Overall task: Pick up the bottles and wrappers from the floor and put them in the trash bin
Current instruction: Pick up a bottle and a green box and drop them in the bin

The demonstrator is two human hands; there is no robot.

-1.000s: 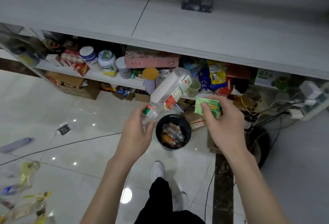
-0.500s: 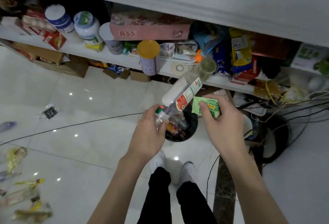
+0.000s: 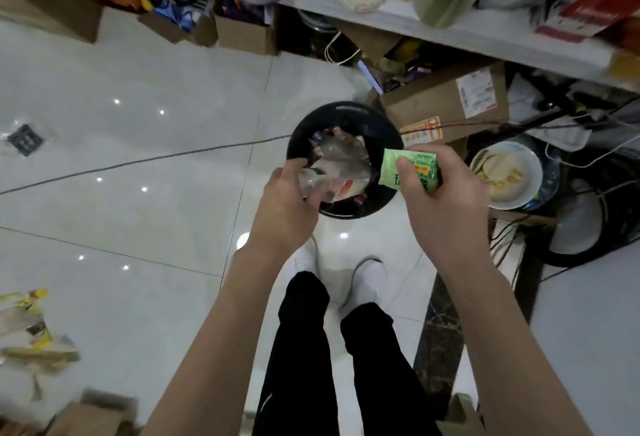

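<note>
Your left hand point(image 3: 287, 200) grips the clear bottle point(image 3: 332, 172) by its neck, body over the black trash bin point(image 3: 367, 120), which already holds litter; your right hand point(image 3: 446, 200) pinches the green wrapper point(image 3: 408, 168) at the bin's right rim; neither is dropped yet; yellow wrappers point(image 3: 31, 331) lie on the floor, left; a cardboard box point(image 3: 446, 103) and bowl point(image 3: 509, 175) crowd the bin's right; its left is open tile.

Counting in view: left hand point(image 3: 284, 208) and right hand point(image 3: 448, 208), making two hands; one bottle point(image 3: 341, 172); one green wrapper point(image 3: 389, 167); one trash bin point(image 3: 346, 109); one dark packet point(image 3: 26, 139) lying on the floor; yellow wrappers point(image 3: 27, 331) blurring together, count unclear.
</note>
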